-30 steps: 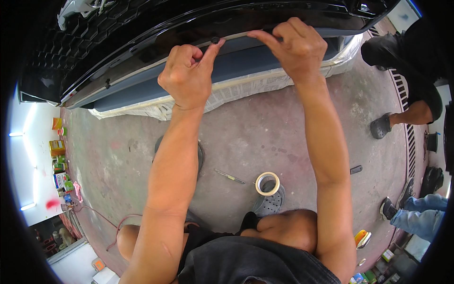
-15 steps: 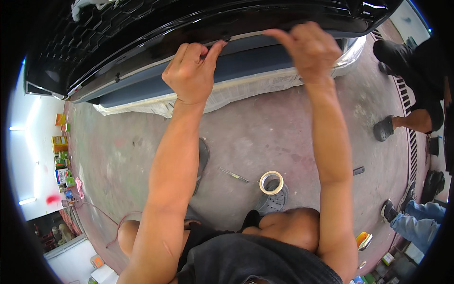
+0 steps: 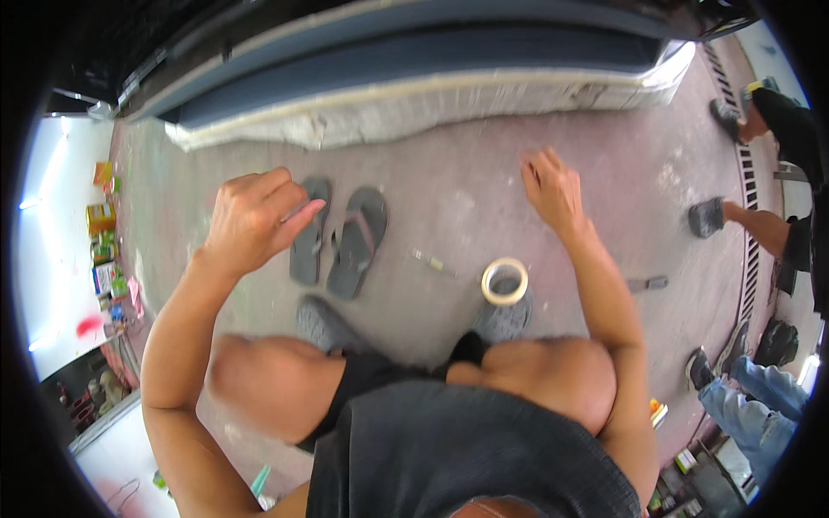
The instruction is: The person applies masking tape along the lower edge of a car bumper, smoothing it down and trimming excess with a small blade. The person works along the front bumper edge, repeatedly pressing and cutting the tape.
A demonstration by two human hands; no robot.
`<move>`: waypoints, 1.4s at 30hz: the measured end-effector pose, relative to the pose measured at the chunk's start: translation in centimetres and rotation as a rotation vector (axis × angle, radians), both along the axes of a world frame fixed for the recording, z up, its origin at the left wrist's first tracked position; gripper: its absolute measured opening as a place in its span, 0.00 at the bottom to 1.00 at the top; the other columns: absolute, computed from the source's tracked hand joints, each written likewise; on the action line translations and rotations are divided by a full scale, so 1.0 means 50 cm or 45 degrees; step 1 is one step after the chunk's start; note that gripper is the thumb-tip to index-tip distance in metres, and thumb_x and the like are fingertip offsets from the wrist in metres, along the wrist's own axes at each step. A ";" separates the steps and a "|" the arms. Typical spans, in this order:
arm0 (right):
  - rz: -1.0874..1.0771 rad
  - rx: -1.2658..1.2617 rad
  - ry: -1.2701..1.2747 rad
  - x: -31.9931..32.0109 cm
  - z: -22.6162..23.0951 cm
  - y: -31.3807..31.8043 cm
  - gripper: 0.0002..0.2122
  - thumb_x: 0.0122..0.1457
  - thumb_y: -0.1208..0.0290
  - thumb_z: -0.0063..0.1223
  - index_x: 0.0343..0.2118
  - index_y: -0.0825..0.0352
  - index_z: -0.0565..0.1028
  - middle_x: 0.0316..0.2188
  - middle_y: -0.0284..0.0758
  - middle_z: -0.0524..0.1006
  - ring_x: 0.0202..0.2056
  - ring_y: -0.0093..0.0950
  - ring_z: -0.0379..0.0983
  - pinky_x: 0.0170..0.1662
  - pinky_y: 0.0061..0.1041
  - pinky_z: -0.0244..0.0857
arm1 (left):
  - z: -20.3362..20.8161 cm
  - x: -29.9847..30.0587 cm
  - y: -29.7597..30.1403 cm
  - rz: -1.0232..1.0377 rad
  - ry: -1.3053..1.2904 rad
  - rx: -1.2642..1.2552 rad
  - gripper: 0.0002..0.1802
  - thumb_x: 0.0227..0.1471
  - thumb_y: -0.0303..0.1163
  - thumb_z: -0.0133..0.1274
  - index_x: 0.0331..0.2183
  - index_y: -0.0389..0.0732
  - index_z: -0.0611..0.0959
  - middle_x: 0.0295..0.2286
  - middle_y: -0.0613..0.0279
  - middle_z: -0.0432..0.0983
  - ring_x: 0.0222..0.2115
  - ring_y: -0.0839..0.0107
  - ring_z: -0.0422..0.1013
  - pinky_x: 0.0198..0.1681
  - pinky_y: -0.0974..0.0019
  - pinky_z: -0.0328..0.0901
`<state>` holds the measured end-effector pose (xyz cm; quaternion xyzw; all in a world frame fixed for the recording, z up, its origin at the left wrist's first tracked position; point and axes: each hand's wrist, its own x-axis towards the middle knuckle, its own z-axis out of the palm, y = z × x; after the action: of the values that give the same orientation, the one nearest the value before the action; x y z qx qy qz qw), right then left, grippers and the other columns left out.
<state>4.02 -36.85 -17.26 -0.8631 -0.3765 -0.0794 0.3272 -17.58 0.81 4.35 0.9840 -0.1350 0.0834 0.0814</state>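
Observation:
My left hand (image 3: 252, 217) hangs in the air over the floor, left of a pair of grey flip-flops (image 3: 358, 242). Its fingers are curled in and the thumb lies along them; what they hold, if anything, is hidden. Farther right, my right hand (image 3: 553, 192) is also closed, fingers bent, its contents not visible. Both hands are apart from the black car bumper (image 3: 259, 26) ahead. Below its dark blue-grey lower strip (image 3: 414, 65) runs masking paper (image 3: 414, 108). A roll of masking tape (image 3: 504, 282) is by my right shoe (image 3: 505, 319).
A slim cutter-like tool (image 3: 433, 262) and a dark-handled tool (image 3: 648, 283) lie on the concrete floor. Paint cans (image 3: 101, 220) line the left wall. On the right, two people's legs (image 3: 760, 229) stand near a floor drain grate (image 3: 748, 198).
Both hands have come away from the bumper edge and back toward me, the left one also moving left. My view has shifted, and the flip-flops now show fully.

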 end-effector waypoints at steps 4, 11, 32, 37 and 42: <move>0.306 -0.040 0.155 -0.120 -0.082 0.053 0.04 0.66 0.71 0.63 0.41 0.61 0.82 0.36 0.36 0.82 0.33 0.44 0.83 0.33 0.42 0.78 | -0.048 -0.101 0.001 0.344 0.644 -0.388 0.13 0.56 0.35 0.71 0.39 0.36 0.89 0.32 0.55 0.82 0.30 0.53 0.80 0.34 0.52 0.73; 0.773 -0.573 0.518 -0.302 -0.201 0.098 0.13 0.69 0.60 0.61 0.49 0.61 0.80 0.44 0.40 0.82 0.41 0.45 0.84 0.44 0.44 0.80 | -0.078 -0.119 0.033 0.372 0.808 -0.505 0.23 0.57 0.35 0.70 0.52 0.36 0.88 0.42 0.49 0.84 0.38 0.56 0.81 0.38 0.56 0.74; 0.201 0.270 1.396 -0.100 0.321 0.120 0.16 0.72 0.70 0.64 0.58 0.67 0.77 0.31 0.30 0.82 0.28 0.14 0.74 0.29 0.18 0.67 | -0.021 -0.116 0.016 0.205 0.816 -0.778 0.30 0.57 0.36 0.71 0.58 0.38 0.85 0.49 0.49 0.84 0.45 0.50 0.79 0.48 0.53 0.74; 0.043 0.351 1.124 -0.066 0.389 0.216 0.17 0.78 0.62 0.55 0.59 0.70 0.77 0.30 0.30 0.82 0.23 0.12 0.71 0.24 0.16 0.61 | -0.028 -0.120 0.012 0.049 0.802 -0.906 0.32 0.55 0.38 0.74 0.59 0.38 0.85 0.50 0.53 0.85 0.44 0.56 0.79 0.43 0.57 0.74; -0.316 1.104 1.215 -0.047 0.359 0.304 0.13 0.76 0.63 0.56 0.50 0.70 0.79 0.28 0.34 0.82 0.21 0.17 0.69 0.23 0.20 0.59 | -0.033 -0.100 0.014 -0.007 0.857 -0.872 0.32 0.56 0.39 0.73 0.59 0.37 0.84 0.52 0.52 0.85 0.46 0.56 0.80 0.44 0.57 0.74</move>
<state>1.67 -21.65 0.67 -0.6305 -0.0215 0.1303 0.7649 -22.60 1.51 2.70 0.8726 -0.0684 -0.2004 0.4401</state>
